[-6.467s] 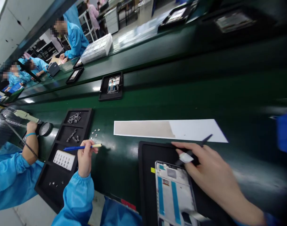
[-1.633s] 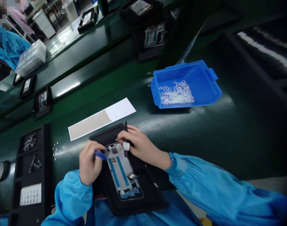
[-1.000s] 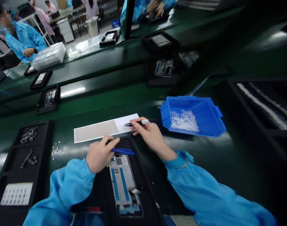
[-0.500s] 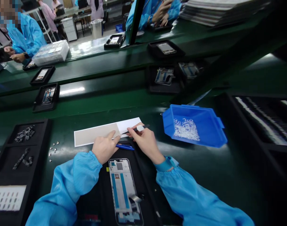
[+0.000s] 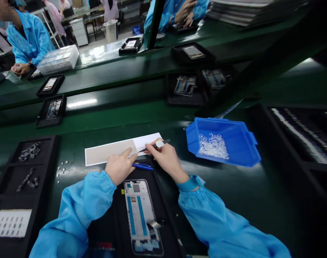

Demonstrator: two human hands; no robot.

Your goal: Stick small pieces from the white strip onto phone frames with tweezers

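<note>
A white sheet strip with a beige panel (image 5: pixel 106 152) lies across the bench. My left hand (image 5: pixel 119 166) presses its fingertips on the panel's right end, and a blue pen-like tool (image 5: pixel 142 166) sticks out from under its curled fingers. My right hand (image 5: pixel 167 157) pinches dark tweezers (image 5: pixel 166 141), their tips touching the strip's white end beside my left fingertip. A small white piece shows at the right fingers; what it is I cannot tell. Below both hands, a phone frame (image 5: pixel 143 215) with blue strips and a loose flex cable rests in a black tray (image 5: pixel 163 200).
To the right stands a blue bin (image 5: pixel 241 143) holding small white rings. A black divided tray (image 5: pixel 49 154) with small dark parts is at left, beside several loose bits (image 5: pixel 62 166). More phone trays (image 5: pixel 52 111) sit along the bench. Co-workers in blue work beyond.
Both hands stay almost in place at the strip. The right hand and tweezers shift very slightly. At the far left, a co-worker's hands come together lower down.
</note>
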